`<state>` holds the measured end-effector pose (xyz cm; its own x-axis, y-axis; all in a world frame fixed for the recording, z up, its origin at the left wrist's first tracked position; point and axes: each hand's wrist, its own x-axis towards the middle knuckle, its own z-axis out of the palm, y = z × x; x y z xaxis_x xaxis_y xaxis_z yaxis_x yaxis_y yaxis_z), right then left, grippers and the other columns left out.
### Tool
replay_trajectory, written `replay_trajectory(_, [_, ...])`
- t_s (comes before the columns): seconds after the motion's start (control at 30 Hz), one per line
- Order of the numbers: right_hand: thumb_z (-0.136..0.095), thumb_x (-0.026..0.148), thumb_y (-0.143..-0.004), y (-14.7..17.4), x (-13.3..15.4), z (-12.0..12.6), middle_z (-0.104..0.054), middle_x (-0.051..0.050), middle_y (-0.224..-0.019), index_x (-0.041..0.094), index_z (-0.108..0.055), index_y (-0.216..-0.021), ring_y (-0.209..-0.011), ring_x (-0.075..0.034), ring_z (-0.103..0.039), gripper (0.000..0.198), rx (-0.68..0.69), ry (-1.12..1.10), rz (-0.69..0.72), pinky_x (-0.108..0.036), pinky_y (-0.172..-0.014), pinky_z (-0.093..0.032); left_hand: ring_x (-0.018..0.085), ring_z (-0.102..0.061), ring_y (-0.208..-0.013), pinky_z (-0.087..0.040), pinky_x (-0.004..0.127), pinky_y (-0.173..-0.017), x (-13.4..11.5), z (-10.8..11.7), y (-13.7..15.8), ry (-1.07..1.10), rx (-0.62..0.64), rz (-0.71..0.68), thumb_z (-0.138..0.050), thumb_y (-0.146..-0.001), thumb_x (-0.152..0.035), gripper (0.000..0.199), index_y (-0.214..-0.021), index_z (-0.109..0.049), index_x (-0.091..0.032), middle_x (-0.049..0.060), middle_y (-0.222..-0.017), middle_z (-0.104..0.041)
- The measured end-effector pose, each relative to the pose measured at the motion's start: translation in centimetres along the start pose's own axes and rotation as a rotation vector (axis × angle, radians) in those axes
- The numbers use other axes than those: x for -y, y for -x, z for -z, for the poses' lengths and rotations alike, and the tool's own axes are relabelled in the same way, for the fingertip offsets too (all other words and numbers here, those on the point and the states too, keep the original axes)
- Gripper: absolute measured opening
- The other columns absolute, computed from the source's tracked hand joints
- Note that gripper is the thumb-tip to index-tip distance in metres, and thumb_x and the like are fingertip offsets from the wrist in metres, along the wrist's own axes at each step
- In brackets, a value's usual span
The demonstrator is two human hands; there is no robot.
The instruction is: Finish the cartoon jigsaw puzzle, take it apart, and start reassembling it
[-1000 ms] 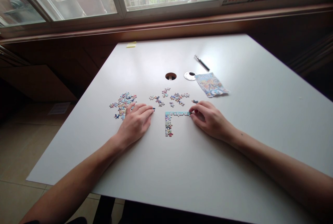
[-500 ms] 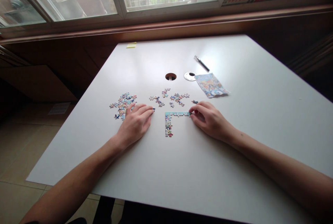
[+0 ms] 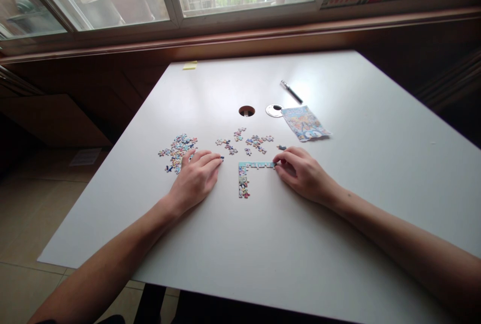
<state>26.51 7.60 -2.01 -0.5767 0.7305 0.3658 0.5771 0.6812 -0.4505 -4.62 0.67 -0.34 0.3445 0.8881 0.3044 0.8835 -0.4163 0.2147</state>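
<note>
A partly joined jigsaw puzzle (image 3: pixel 243 179) lies on the table as a corner, with a light blue top row and a left column. At the right end of that top row is my right hand (image 3: pixel 300 171), its thumb and forefinger pinched on a puzzle piece mostly hidden by the fingertips. My left hand (image 3: pixel 197 173) rests on the table left of the corner, fingers loosely stretched and thumb apart. A small dark blue puzzle piece (image 3: pixel 222 158) shows just beyond its fingertips. Beside and partly behind that hand is a pile of loose puzzle pieces (image 3: pixel 179 147).
More loose pieces (image 3: pixel 256 142) are scattered beyond the joined corner, and one dark piece (image 3: pixel 281 147) lies by my right hand. Farther back are a printed packet (image 3: pixel 306 123), a pen (image 3: pixel 291 92), a round cover (image 3: pixel 274 110), a table hole (image 3: pixel 247 111) and a yellow note (image 3: pixel 190 65).
</note>
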Motion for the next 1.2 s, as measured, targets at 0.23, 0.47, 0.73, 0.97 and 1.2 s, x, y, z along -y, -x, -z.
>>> replay_trajectory(0.23, [-0.056,0.021,-0.092,-0.06,0.05,-0.05,-0.059,-0.008,-0.093,0.021,-0.063,-0.100,-0.092,-0.024,-0.057,0.011,-0.004,0.001,0.001,-0.039,-0.086,-0.049,0.023,-0.054,-0.126,-0.022,0.050,-0.118,0.04,-0.01,-0.01,-0.009,0.012,0.000,-0.052,-0.098,-0.018,0.026,-0.119,-0.066,-0.025,0.001,-0.130,-0.066])
replay_trajectory(0.47, [-0.055,0.022,-0.092,-0.07,0.00,-0.12,-0.059,-0.008,-0.094,0.021,-0.063,-0.100,-0.092,-0.024,-0.057,0.011,-0.004,0.000,-0.006,-0.040,-0.087,-0.049,0.023,-0.054,-0.125,-0.023,0.050,-0.118,0.03,0.00,0.01,-0.006,0.009,0.003,-0.053,-0.097,-0.019,0.027,-0.119,-0.066,-0.026,0.002,-0.130,-0.066])
replay_trajectory(0.73, [-0.055,0.022,-0.092,-0.01,0.07,-0.04,-0.059,-0.008,-0.093,0.022,-0.063,-0.101,-0.091,-0.024,-0.057,0.012,0.001,-0.001,-0.002,-0.041,-0.086,-0.049,0.024,-0.054,-0.126,-0.021,0.052,-0.119,0.08,-0.02,0.03,0.010,0.012,0.005,-0.051,-0.098,-0.019,0.028,-0.120,-0.066,-0.026,0.003,-0.130,-0.066])
replay_trajectory(0.97, [-0.055,0.023,-0.092,0.00,-0.09,-0.03,-0.060,-0.008,-0.094,0.022,-0.063,-0.103,-0.090,-0.024,-0.058,0.014,0.001,-0.001,0.004,-0.042,-0.085,-0.050,0.024,-0.053,-0.126,-0.022,0.050,-0.118,-0.03,0.07,-0.06,0.011,0.004,0.002,-0.052,-0.097,-0.019,0.027,-0.118,-0.067,-0.026,0.003,-0.130,-0.067])
replay_trajectory(1.2, [-0.054,0.025,-0.094,0.02,-0.23,-0.08,-0.060,-0.008,-0.096,0.022,-0.062,-0.104,-0.095,-0.024,-0.059,0.014,0.003,0.007,0.004,-0.041,-0.086,-0.050,0.022,-0.055,-0.124,-0.021,0.049,-0.118,-0.20,0.10,-0.30,0.003,0.002,-0.001,-0.050,-0.098,-0.018,0.024,-0.115,-0.067,-0.025,0.004,-0.129,-0.066])
